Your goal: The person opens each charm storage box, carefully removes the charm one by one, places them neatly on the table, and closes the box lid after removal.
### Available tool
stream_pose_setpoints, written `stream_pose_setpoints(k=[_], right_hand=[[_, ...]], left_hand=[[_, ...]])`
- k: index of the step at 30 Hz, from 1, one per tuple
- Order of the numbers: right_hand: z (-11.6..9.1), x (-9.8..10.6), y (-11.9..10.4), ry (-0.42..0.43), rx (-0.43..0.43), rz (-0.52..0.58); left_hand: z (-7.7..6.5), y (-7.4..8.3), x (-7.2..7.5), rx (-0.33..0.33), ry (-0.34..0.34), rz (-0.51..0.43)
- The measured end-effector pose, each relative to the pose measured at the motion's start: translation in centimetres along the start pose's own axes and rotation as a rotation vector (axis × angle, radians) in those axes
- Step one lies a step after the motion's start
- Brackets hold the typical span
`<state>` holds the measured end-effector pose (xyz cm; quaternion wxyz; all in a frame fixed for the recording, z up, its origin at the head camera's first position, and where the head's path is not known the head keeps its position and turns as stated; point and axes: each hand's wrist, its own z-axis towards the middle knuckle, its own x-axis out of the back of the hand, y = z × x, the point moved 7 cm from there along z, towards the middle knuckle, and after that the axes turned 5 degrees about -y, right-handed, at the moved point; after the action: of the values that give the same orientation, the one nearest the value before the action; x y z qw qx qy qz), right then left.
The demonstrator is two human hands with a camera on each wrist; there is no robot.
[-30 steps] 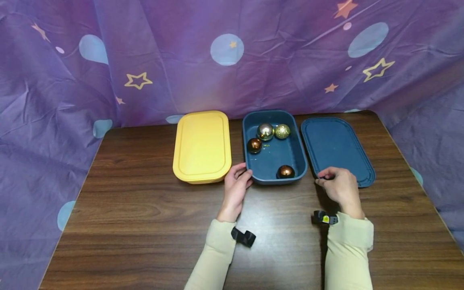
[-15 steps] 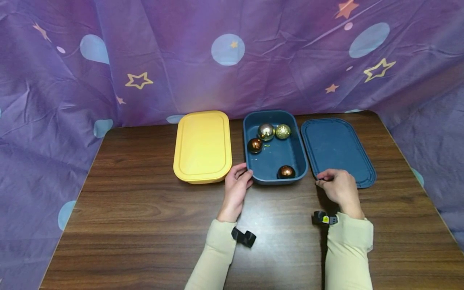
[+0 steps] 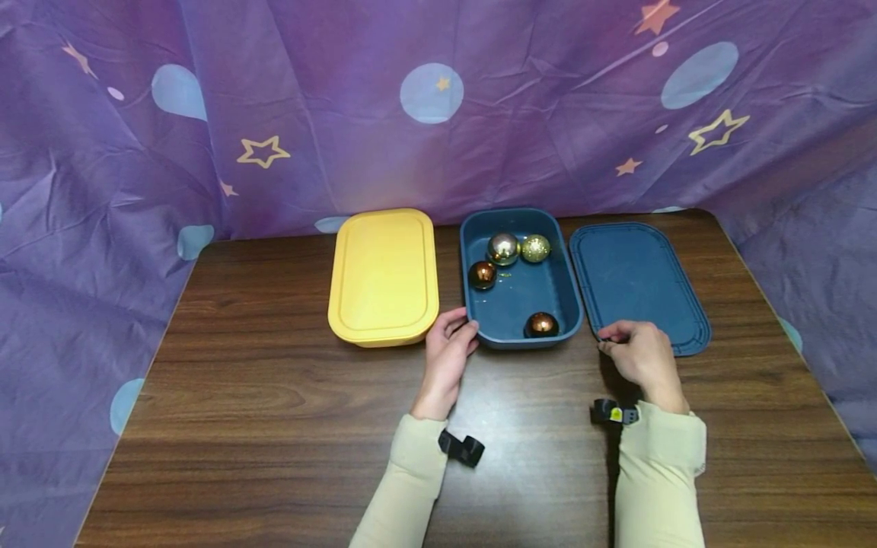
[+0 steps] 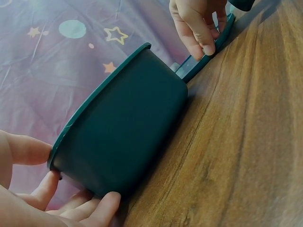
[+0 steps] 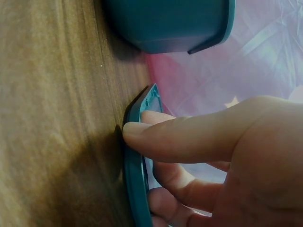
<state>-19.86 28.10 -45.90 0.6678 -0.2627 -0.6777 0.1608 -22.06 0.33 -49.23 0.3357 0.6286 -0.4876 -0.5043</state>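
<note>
A blue plastic container [image 3: 518, 344] stands lidless in the head view, holding a silvery bauble [image 3: 503, 248], a glittery gold bauble [image 3: 535, 247] and two copper baubles [image 3: 543, 325]. At its near left corner my left hand [image 3: 446, 364] holds the wall; in the left wrist view the fingers [image 4: 29, 149] touch around rim and side. To the container's right lies its blue lid [image 3: 636, 281], flat on the table. My right hand [image 3: 642, 361] pinches the lid's near left corner. In the right wrist view its thumb [image 5: 139, 131] presses the lid's outer edge, other fingers curled over the inside.
A yellow container [image 3: 384, 274] with its lid on stands left of the blue one. All rest on a wooden table [image 3: 274, 441]. A purple curtain [image 3: 329, 99] with stars hangs just behind the table's back edge.
</note>
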Motion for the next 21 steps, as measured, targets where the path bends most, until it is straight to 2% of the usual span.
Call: stream_pose_setpoints(k=[7, 16, 21], right_hand=[[0.0, -0.2, 0.0, -0.051, -0.003, -0.004], [-0.1, -0.1, -0.2, -0.067, 0.014, -0.007], [-0.1, 0.0, 0.0, -0.065, -0.003, -0.004]], left_hand=[[-0.1, 0.3, 0.0, -0.007, 0.003, 0.033], [-0.4, 0.6, -0.1, -0.017, -0.011, 0.102], [-0.7, 1.2, -0.1, -0.037, -0.026, 0.184]])
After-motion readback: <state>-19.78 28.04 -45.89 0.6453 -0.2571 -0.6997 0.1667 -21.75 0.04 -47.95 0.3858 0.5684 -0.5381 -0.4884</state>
